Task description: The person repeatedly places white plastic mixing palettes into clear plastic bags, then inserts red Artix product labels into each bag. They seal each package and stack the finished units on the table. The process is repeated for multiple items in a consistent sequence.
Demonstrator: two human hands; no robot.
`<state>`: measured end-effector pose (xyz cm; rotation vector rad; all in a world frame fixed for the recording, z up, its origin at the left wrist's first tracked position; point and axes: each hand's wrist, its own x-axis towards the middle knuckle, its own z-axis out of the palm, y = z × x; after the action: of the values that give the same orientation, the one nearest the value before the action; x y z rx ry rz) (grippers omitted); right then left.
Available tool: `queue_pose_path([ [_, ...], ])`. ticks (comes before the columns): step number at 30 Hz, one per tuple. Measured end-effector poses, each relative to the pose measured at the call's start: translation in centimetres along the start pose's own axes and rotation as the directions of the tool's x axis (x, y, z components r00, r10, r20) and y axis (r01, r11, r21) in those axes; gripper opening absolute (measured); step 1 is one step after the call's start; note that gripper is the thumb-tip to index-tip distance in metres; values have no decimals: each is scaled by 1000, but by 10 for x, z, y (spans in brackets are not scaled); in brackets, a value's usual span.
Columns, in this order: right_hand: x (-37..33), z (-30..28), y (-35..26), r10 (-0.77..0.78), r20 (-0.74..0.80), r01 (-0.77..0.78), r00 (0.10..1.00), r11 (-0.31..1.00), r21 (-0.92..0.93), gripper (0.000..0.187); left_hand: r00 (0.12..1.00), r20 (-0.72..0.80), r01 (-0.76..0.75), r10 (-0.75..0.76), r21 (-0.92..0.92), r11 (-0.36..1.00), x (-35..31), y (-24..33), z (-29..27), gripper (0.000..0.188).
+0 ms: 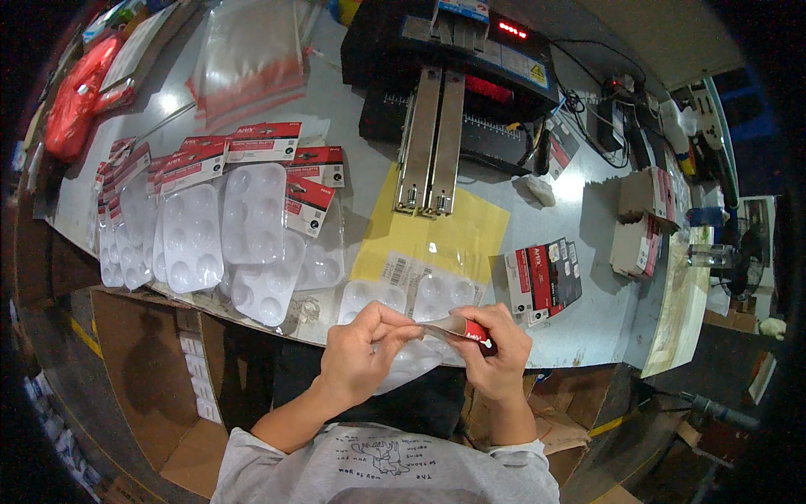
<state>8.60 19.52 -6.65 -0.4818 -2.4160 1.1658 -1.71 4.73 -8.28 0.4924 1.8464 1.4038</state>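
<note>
In front of my body, my right hand [494, 346] grips a folded red-and-white header card [476, 331] between thumb and fingers. My left hand [359, 351] pinches at the card's left end, around the top of a clear bag. Below the hands hangs a white plastic mixing palette [410, 363], partly covered by the fingers. Just beyond them, two more white palettes [369, 294] in clear bags lie at the table's near edge, overlapping a yellow sheet [480, 220]. Right of my right hand lies a fanned bunch of header cards [546, 281].
Carded palettes [252, 206] are heaped at left, with clear bags [252, 63] behind. A black machine [495, 109] with a red display and metal bars [430, 143] stands at the back. Card stacks [645, 195] and cables [579, 105] are at right. Cardboard boxes [143, 361] stand below the table.
</note>
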Motion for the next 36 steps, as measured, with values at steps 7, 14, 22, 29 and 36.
queue_pose_path([
  [7, -2, -1, 2, 7, 14, -8, 1000, 1000, 20, 28, 993, 18, -115, 115, 42, 992, 0, 2, 1, 14],
  [14, -2, -4, 8, 12, 59, -14, 998, 999, 33, 28, 988, 17, -157, 156, 111, 981, -1, 3, 2, 11],
  [22, 0, -4, 8, 78, 0, -78, 997, 995, 66, 20, 992, 47, -119, 116, 93, 988, -3, 6, 4, 13],
  [29, 3, -5, 11, 9, -23, -9, 1000, 1000, -12, 13, 994, 71, -89, 84, 67, 994, -4, 9, 4, 15],
  [36, 3, -3, 13, -26, -98, 24, 995, 1000, -20, 17, 980, 107, -177, 170, 65, 982, -3, 9, 1, 18],
])
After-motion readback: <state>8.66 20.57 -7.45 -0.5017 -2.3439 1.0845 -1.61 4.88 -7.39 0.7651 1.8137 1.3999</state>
